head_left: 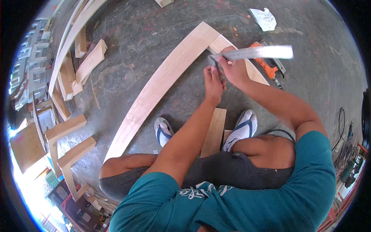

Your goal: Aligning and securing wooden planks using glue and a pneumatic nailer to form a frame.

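Observation:
My right hand (235, 69) is closed around a flat silver metal ruler (266, 52), which sticks out to the right and is blurred at its far end. Close beside it, my left hand (213, 83) pinches a small grey metal piece (213, 61). The piece meets the ruler's near end; whether the two are one tool I cannot tell. Both hands are above the corner where a long, pale curved board (162, 83) joins a shorter wooden board (253, 71), partly hidden by my right hand. An orange nail gun (266, 66) lies just right of that shorter board.
A wooden plank (213, 131) lies between my feet. On the left are several wood offcuts (92, 62), long curved strips (71, 36) and angled wooden frames (71, 127). A crumpled white bag (264, 19) lies at the far right. Coiled cables (345, 156) are on the right.

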Demonstrator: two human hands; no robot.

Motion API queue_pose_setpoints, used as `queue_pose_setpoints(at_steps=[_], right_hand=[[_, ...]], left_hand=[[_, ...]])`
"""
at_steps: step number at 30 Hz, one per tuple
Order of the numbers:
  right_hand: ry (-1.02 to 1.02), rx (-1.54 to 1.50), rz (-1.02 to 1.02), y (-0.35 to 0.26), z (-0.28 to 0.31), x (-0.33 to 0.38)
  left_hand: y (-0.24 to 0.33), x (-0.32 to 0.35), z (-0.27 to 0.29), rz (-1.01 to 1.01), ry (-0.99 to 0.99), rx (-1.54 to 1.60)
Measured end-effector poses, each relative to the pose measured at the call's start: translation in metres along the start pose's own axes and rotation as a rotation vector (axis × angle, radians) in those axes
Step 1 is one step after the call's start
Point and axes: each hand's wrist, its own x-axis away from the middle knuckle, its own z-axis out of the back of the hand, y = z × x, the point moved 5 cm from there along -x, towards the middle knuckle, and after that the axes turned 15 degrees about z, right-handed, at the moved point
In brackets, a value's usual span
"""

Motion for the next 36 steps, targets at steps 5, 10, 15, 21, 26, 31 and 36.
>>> queue_pose_setpoints(at_steps=[5, 10, 15, 21, 26, 31, 36], right_hand=[[-0.370, 0.485, 0.330, -0.024, 0.005, -0.013], [-0.773, 0.651, 0.260, -0.011, -0.015, -0.006], [-0.826, 0.419, 0.431, -0.012, -0.014, -0.008], [-0.423, 0.552, 0.611, 0.015, 0.042, -0.035], [-0.401, 0.744, 0.494, 0.034, 0.054, -0.012], [-0.465, 0.793, 0.442, 0.046, 0.050, 0.005], [-0.480, 0.738, 0.390, 0.051, 0.050, 0.003]], left_hand=[[-0.050, -0.023, -0.007, 0.110, -0.099, -0.281], [-0.059, -0.016, -0.020, -0.522, 0.035, -0.658], [-0.049, -0.025, -0.010, -0.326, 0.119, -0.152], [-0.044, -0.048, -0.016, 0.067, 0.121, -0.039], [-0.025, -0.057, -0.018, 0.179, 0.123, 0.054], [-0.021, -0.055, -0.016, 0.122, 0.190, -0.070], [-0.021, -0.060, -0.013, 0.089, 0.214, -0.065]])
